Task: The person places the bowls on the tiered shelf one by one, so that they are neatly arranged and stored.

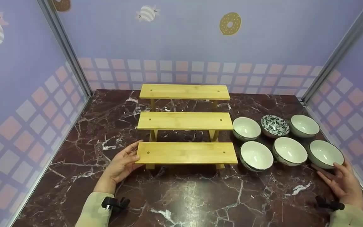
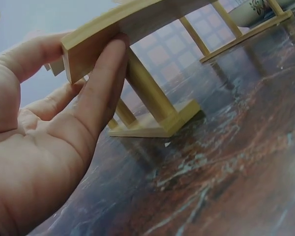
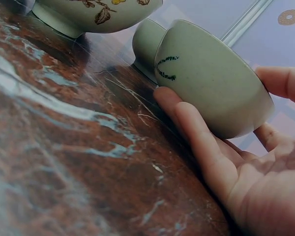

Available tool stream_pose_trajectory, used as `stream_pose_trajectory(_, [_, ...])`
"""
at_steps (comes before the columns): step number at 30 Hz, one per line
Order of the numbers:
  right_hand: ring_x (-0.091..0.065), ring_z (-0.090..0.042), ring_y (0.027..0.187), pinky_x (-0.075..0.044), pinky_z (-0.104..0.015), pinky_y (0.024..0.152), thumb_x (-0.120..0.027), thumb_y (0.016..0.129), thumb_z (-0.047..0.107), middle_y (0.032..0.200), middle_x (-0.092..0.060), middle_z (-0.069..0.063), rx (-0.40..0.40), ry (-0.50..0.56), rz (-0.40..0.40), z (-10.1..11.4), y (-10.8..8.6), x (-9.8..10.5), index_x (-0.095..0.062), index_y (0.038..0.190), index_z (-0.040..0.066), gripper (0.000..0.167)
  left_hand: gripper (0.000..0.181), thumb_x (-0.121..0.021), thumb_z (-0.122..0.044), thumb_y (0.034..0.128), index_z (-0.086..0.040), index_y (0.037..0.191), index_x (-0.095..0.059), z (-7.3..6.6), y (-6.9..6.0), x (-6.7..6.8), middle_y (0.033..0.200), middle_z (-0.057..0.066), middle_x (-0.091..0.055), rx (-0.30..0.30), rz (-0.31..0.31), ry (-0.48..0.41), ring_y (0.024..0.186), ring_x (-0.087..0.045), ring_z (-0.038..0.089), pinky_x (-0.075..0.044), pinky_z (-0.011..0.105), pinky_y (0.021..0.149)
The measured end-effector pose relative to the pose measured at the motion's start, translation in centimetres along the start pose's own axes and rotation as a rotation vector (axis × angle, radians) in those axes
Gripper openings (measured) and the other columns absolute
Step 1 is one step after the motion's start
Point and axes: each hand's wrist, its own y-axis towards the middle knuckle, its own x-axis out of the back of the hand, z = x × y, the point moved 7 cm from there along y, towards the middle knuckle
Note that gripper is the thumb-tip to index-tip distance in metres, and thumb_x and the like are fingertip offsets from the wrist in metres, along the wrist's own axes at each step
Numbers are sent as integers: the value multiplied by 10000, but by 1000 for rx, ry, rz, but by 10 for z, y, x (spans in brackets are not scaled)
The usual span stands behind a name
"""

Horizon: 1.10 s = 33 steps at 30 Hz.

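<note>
A three-tier wooden display stand [image 1: 186, 153] rests on the dark marbled table. My left hand [image 1: 123, 164] grips the left end of its lowest board, and in the left wrist view the thumb lies against the board's edge with fingers [image 2: 105, 73] beneath. At the far right, my right hand [image 1: 342, 179] holds the front-right bowl [image 1: 326, 154], thumb at the rim. From the right wrist view, that pale green bowl [image 3: 211, 81] looks tilted, with fingers [image 3: 201, 130] under its lower side. Whether its base touches the table is hard to tell.
Beside the stand are other bowls: two front ones [image 1: 257, 156] [image 1: 290, 151], a back-left one [image 1: 246, 127], a leaf-patterned one [image 1: 275, 125] and a back-right one [image 1: 304, 125]. Patterned walls [image 1: 187, 41] enclose the table [image 1: 184, 195] at back and sides.
</note>
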Motion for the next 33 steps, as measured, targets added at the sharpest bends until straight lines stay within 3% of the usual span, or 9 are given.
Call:
stream_pose_trajectory(10, [-733,-452,985,-629,-480,910,-384,1078,30,1120,-602,-57,11,17,-42,-1,0,2,-443,1438,494,590,799,-529,108,993,-16,1649,-90,0,-1,1,1326,43,-625,19,6,-48,1134,-706,179,-602,293,960])
stream_pose_trajectory(19, [-725,-404,972,-636,-440,888,-402,1064,2,1115,-590,-39,31,0,-68,1,0,4,-572,1287,390,479,788,-535,106,992,-24,1646,-116,0,0,-1,1326,62,-628,9,26,-83,1158,-696,191,-599,300,971])
stream_pose_trajectory(27, [-718,-358,983,-633,-410,896,-398,1063,7,1130,-590,-13,30,-23,-64,2,-2,4,-581,1298,388,484,734,-521,99,1004,-44,1637,-178,1,-1,-1,1324,63,-629,8,37,-87,1152,-700,188,-594,290,978])
stream_pose_trajectory(33, [-718,-300,993,-632,-401,881,-428,1057,10,1134,-598,22,49,-24,-89,3,-3,3,-588,1285,391,472,748,-513,100,1007,-24,1640,-133,1,-1,-2,1337,58,-615,1,57,-78,1155,-698,188,-594,285,977])
